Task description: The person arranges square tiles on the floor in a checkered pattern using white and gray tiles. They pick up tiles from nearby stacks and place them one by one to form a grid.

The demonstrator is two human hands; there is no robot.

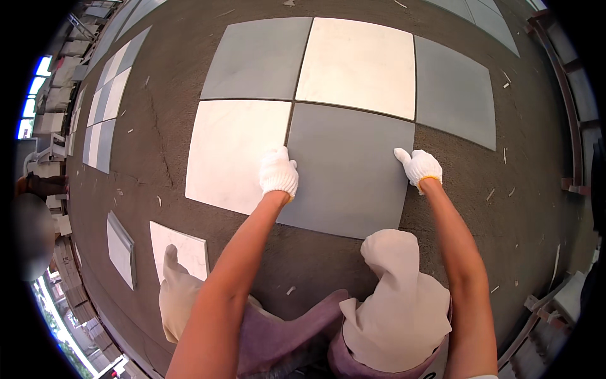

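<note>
A large grey square tile (350, 167) lies on the floor in front of me, in a checkered group. My left hand (278, 174), in a white knit glove, is curled at the seam between this tile and the white tile (230, 148) on its left. My right hand (421, 169), gloved the same way, closes around the tile's right edge, thumb over the top face. The fingertips of both hands are partly hidden. Beyond lie another grey tile (255, 60), a white tile (356, 66) and a grey tile (453, 88).
Brown floor (167, 126) surrounds the tiles, with small pale scraps on it. Loose white tiles (180, 249) and a thin stack (121, 249) lie at left. Another checkered group (107, 104) is farther left. My covered knees or feet (398, 303) are close below. Dark metal framing (562, 95) lines the right side.
</note>
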